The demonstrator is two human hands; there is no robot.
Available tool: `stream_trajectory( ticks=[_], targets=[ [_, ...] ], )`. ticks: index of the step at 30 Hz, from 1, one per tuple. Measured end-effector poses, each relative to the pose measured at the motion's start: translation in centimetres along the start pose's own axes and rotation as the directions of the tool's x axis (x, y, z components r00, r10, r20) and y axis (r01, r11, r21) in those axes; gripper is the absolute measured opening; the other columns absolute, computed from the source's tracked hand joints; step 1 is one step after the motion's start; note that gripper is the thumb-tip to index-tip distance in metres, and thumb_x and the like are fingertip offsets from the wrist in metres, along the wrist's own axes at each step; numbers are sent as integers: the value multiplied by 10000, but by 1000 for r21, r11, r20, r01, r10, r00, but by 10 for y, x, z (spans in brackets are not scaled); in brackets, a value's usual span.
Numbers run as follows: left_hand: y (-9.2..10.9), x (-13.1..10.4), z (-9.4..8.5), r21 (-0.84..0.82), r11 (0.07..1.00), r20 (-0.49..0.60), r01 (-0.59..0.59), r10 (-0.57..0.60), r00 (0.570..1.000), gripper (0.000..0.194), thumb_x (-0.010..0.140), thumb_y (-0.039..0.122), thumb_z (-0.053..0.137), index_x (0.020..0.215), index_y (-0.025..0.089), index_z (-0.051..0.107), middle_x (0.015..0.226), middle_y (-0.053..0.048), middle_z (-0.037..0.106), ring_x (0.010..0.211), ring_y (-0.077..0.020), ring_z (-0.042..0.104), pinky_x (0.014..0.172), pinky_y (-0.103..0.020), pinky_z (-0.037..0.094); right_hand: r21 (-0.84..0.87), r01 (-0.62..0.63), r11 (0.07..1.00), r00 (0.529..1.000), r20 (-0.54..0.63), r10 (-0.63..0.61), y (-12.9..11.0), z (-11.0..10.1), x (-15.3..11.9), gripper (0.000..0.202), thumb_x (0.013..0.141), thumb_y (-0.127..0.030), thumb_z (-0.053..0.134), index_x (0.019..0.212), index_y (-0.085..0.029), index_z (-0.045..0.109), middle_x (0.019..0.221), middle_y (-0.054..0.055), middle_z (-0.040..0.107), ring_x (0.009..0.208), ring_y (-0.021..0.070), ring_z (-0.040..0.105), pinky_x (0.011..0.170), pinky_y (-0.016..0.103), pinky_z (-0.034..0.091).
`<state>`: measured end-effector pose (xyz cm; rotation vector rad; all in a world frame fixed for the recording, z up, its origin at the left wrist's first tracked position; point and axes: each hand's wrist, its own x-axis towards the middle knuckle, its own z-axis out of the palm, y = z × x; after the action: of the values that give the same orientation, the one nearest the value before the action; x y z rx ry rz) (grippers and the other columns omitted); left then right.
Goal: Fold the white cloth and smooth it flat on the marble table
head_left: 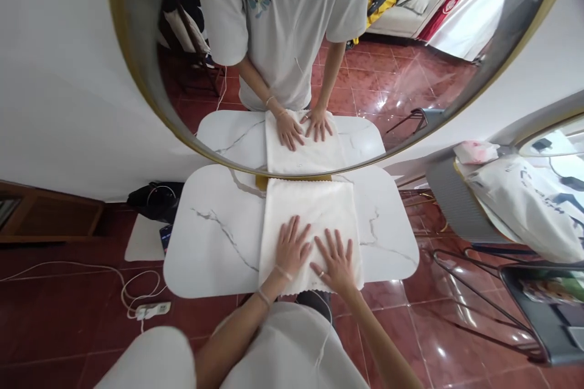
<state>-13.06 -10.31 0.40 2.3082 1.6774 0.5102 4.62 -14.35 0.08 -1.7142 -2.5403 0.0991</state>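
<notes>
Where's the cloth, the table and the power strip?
Cloth (312,205): head view, its far half.
Table (205,261): head view, its left end.
Power strip (157,309): head view, its white top.

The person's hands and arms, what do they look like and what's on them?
The left hand has two thin, pale bands around the wrist. The right hand wears what looks like a small ring. Short, loose white sleeves leave the forearms bare.
</notes>
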Motion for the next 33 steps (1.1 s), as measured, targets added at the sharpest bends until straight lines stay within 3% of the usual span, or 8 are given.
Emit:
stream_trajectory(
  ticks=[3, 9, 13, 17, 22, 25, 29, 33],
  targets=[
    [-37, -39, -25, 70, 997, -17, 11, -10, 1000, 545, 949, 315, 450, 1480, 284, 332, 1596, -88, 204, 1468, -266, 205, 1169, -493, 239, 22, 54, 998, 999, 0, -54, -34, 2, 12, 706, 925, -587, 423, 1529, -292, 207, 1611, 102, 100, 1467, 386, 37, 1105, 679, 62],
    [-122, -68, -67, 177, 984, -43, 10, -2, 999, 515, 955, 360, 441, 1461, 288, 376, 1582, -81, 250, 1452, -263, 255, 1161, -468, 245, 89, 122, 989, 993, -11, -121, -122, 14, 46, 756, 919, -588, 427, 1542, -299, 113, 1613, 108, 83, 1463, 405, 29, 1094, 687, 30],
    [-150, -82, -79, 229, 973, -65, 33, -19, 998, 511, 952, 344, 433, 1456, 273, 388, 1574, -98, 271, 1449, -270, 262, 1155, -473, 248, 117, 159, 980, 987, -33, -156, -151, 19, 60, 751, 921, -598, 411, 1542, -311, 103, 1612, 96, 96, 1465, 392, 40, 1100, 674, 24],
    [-130, -72, -68, 218, 973, -85, 72, -55, 995, 525, 942, 307, 440, 1463, 277, 376, 1584, -102, 243, 1457, -284, 235, 1161, -498, 227, 85, 137, 987, 989, -63, -131, -136, 19, 57, 706, 929, -555, 430, 1535, -325, 150, 1607, 74, 144, 1470, 359, 77, 1119, 640, 46],
    [-85, -40, -38, 123, 992, -52, -25, 31, 998, 563, 937, 368, 471, 1479, 309, 329, 1594, -91, 219, 1462, -270, 224, 1169, -503, 231, 13, 29, 1000, 995, -96, -27, -82, 17, 30, 689, 927, -548, 445, 1528, -309, 207, 1599, 81, 180, 1466, 357, 117, 1119, 637, 93],
    [-73, -30, -27, 95, 992, -69, -85, 91, 993, 581, 932, 388, 483, 1483, 309, 315, 1593, -92, 225, 1455, -261, 244, 1154, -500, 273, 15, 51, 999, 993, -110, -49, -53, 17, 18, 674, 944, -540, 416, 1534, -312, 182, 1583, 71, 246, 1457, 334, 176, 1130, 618, 118],
    [-84, -35, -31, 108, 990, -96, -91, 101, 990, 574, 922, 354, 509, 1469, 318, 339, 1578, -84, 271, 1445, -249, 272, 1133, -486, 312, 115, -32, 993, 970, -236, 59, -38, 20, 38, 638, 991, -441, 344, 1551, -269, 90, 1520, 81, 377, 1409, 261, 310, 1146, 532, 221],
    [-118, -52, -51, 169, 985, -108, -40, 58, 992, 558, 925, 312, 497, 1465, 306, 356, 1572, -90, 283, 1444, -255, 274, 1136, -480, 295, 179, -136, 974, 919, -344, 192, -52, 25, 99, 691, 988, -472, 334, 1554, -219, 30, 1583, 111, 229, 1455, 291, 192, 1130, 527, 267]
  ],
)
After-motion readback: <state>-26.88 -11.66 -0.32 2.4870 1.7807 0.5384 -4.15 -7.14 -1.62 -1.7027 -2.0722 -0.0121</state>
